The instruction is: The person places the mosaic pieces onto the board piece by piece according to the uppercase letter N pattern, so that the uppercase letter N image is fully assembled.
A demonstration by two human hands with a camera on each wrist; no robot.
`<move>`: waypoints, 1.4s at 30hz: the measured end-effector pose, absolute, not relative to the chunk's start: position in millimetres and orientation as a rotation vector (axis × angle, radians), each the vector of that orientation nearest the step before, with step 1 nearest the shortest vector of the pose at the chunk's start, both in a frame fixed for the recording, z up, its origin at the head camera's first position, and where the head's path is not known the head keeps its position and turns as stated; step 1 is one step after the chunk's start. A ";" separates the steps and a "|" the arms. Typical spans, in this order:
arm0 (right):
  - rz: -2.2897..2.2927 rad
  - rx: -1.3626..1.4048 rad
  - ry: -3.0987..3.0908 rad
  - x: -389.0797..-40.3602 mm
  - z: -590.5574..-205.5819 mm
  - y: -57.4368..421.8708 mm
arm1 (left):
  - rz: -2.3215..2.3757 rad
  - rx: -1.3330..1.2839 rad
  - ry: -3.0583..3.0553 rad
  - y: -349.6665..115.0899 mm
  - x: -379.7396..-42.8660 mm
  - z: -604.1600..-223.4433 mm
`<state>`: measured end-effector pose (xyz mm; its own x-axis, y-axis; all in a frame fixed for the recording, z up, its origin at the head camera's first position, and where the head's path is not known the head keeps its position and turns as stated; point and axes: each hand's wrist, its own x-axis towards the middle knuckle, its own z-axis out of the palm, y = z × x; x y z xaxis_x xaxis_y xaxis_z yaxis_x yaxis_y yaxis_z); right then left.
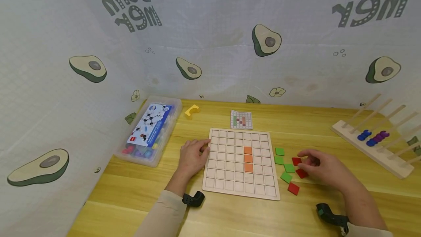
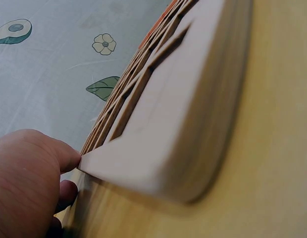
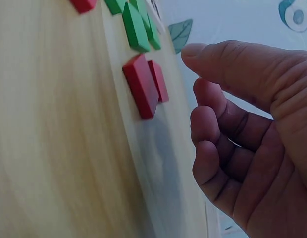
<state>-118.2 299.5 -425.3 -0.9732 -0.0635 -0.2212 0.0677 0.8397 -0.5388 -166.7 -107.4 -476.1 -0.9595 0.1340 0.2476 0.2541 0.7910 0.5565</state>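
A square wooden grid board [image 1: 225, 187] lies on the table with a column of three orange tiles [image 1: 248, 158] in its cells. At its left edge, my left hand [image 1: 192, 156] touches the board with its fingertips; in the left wrist view a digit meets the board's edge [image 2: 128, 168]. To the board's right are several green tiles [image 1: 286, 177] and three red tiles [image 1: 293, 188]. My right hand [image 1: 323, 165] hovers beside two of the red tiles, fingers loosely bent. In the right wrist view nothing is between the thumb and fingers, and the nearest red tile [image 3: 141, 87] stands apart from them.
Behind the board lies a small printed pattern card [image 1: 241, 120]. A clear plastic case [image 1: 149, 129] with coloured balls sits at the left, near a yellow arched block [image 1: 192, 111]. At the right stands a wooden peg rack [image 1: 371, 149] with blue and purple pieces.
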 end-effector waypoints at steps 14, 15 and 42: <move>-0.787 0.046 2.797 -120.5 -433.9 316.5 | -0.905 -0.306 -2.778 -106.7 -166.4 -477.3; -0.784 0.047 2.794 -120.6 -434.3 316.6 | -0.904 -0.306 -2.779 -106.7 -166.2 -477.3; -0.760 0.019 2.778 -121.3 -437.4 314.5 | -0.898 -0.301 -2.781 -106.6 -166.6 -478.5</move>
